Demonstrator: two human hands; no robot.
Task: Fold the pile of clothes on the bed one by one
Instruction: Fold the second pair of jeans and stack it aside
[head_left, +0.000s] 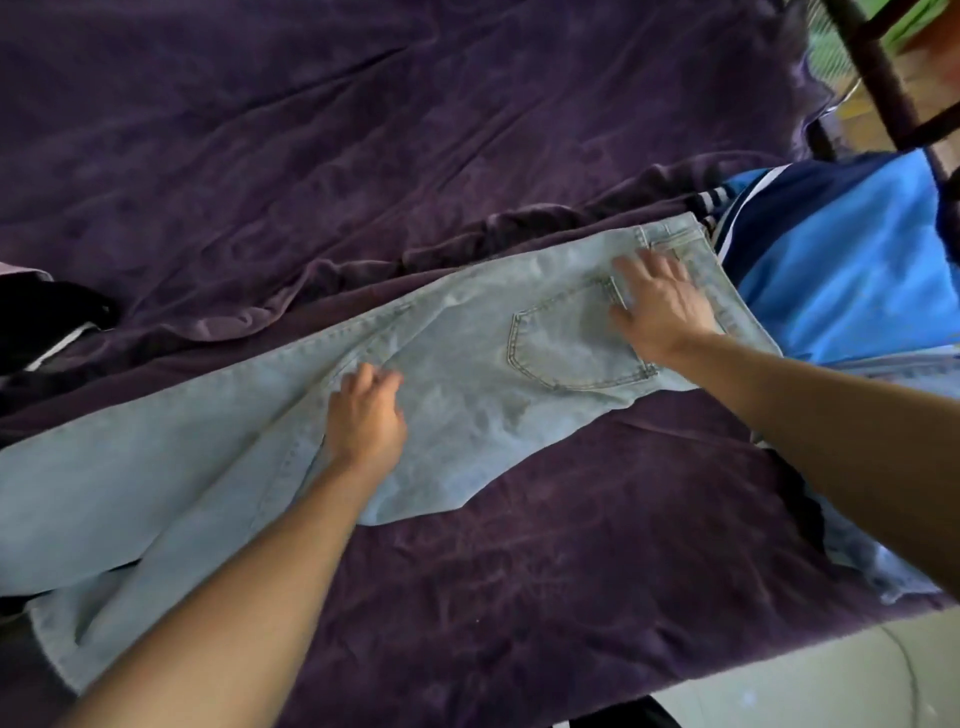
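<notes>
the biggest thing is the bed, covered with a dark purple blanket (363, 130) that is wrinkled and fills nearly the whole view. on it, across the middle, lies a pair of light blue jeans (467, 415), spread out flat with the back side up. the waistband is at the upper right and the legs run down to the lower left, where one leg lies partly over the other near the edge of the view.

at the right, touching the waistband end of the jeans, there is a blue garment (841, 260) with darker blue parts and white stripes. below it, under the right forearm, another piece of pale denim (857, 561) hangs at the bed edge. at the far left lies a black garment (47, 322). a dark frame (883, 67) stands at the upper right corner and a pale floor (805, 675) shows at the lower right.

the right hand (662, 306) lies flat on the jeans, fingers straight and spread, pressing the cloth at the top of the back pocket (561, 343), just below the waistband. it holds nothing.

the left hand (366, 410) rests on the jeans near the seam where the legs meet. its fingers are bent with the tips on the denim; i cannot tell if they pinch the cloth or only press it.
</notes>
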